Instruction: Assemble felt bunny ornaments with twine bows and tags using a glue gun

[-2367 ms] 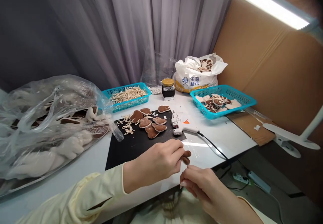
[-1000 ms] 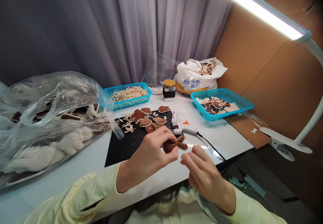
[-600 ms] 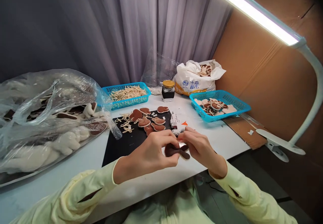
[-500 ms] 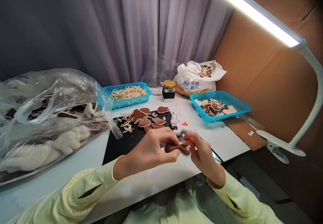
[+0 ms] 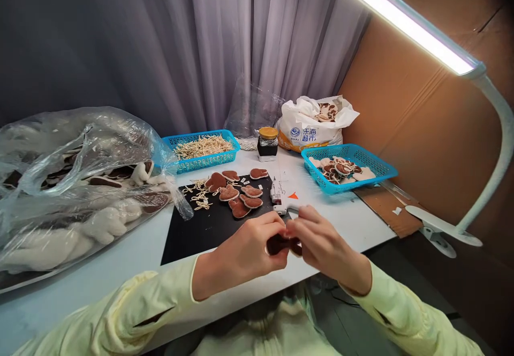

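My left hand is closed round a brown plush patch with a pale edge, held just above the front of the table. Pressed close against it, my right hand has its fingers curled onto the same patch, and they cover most of it. Beyond my hands, several brown animal-head patches lie on a black mat. To their left are small cream cord bows. A white glue gun rests at the mat's right edge.
A blue basket of cream cord bows stands behind the mat. Another blue basket holds patches at the right. A gold-lidded jar, a white bag, a clear bag of plush pieces and a clip lamp surround the work area.
My hands have come together, with the right hand moving left over the patch and hiding more of it. The patches lying on the mat show more fully now.
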A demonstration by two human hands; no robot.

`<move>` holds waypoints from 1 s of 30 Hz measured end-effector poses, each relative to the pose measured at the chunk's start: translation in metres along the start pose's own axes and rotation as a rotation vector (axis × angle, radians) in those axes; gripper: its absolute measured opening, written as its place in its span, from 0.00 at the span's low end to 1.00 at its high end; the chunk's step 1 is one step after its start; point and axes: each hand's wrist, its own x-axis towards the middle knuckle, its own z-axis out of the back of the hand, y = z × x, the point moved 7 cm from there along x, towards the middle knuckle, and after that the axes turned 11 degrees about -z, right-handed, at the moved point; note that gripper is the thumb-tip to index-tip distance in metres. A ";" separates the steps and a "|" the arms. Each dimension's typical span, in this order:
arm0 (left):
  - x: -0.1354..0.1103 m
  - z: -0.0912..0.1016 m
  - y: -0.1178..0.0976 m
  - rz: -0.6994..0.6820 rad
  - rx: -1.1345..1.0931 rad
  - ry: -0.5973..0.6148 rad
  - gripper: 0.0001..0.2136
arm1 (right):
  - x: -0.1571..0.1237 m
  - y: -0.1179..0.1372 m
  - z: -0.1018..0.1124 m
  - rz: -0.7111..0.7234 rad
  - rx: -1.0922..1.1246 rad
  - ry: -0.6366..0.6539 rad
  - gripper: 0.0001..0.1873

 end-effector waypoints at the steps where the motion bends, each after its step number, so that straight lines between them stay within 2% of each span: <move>1: 0.001 0.002 0.000 0.001 -0.028 -0.001 0.05 | 0.002 -0.011 -0.002 -0.068 0.067 -0.002 0.11; 3: 0.002 0.006 0.003 0.048 -0.139 -0.006 0.06 | 0.001 -0.028 -0.009 -0.196 0.177 -0.046 0.10; 6: 0.004 0.010 0.014 0.234 -0.426 -0.050 0.04 | -0.014 -0.033 -0.015 -0.321 0.220 -0.177 0.11; 8: 0.002 0.008 0.023 0.380 -0.588 -0.104 0.04 | -0.025 -0.024 -0.012 -0.328 0.216 -0.276 0.12; 10: -0.001 0.004 0.029 0.459 -0.635 -0.136 0.05 | -0.030 -0.007 -0.005 -0.220 0.163 -0.335 0.12; 13: -0.002 0.002 0.031 0.400 -0.455 -0.146 0.04 | -0.024 0.017 -0.001 0.035 -0.055 -0.252 0.12; 16: -0.002 -0.001 0.024 0.222 -0.198 -0.096 0.02 | -0.006 0.013 -0.005 0.125 -0.236 -0.078 0.10; 18: -0.001 -0.003 0.017 0.116 -0.120 -0.057 0.03 | 0.004 -0.001 -0.007 0.085 -0.228 0.001 0.11; 20: 0.000 -0.003 0.013 0.087 -0.129 -0.040 0.05 | 0.010 -0.018 -0.008 0.003 -0.142 0.020 0.11; 24: 0.000 0.000 0.018 0.252 -0.320 -0.045 0.05 | 0.003 -0.038 -0.007 -0.154 -0.001 -0.067 0.11; 28: -0.001 -0.001 0.024 0.387 -0.527 -0.053 0.04 | -0.012 -0.045 0.002 -0.324 0.103 -0.166 0.09; 30: -0.001 -0.002 0.025 0.399 -0.536 -0.058 0.04 | -0.015 -0.038 0.008 -0.304 0.149 -0.155 0.10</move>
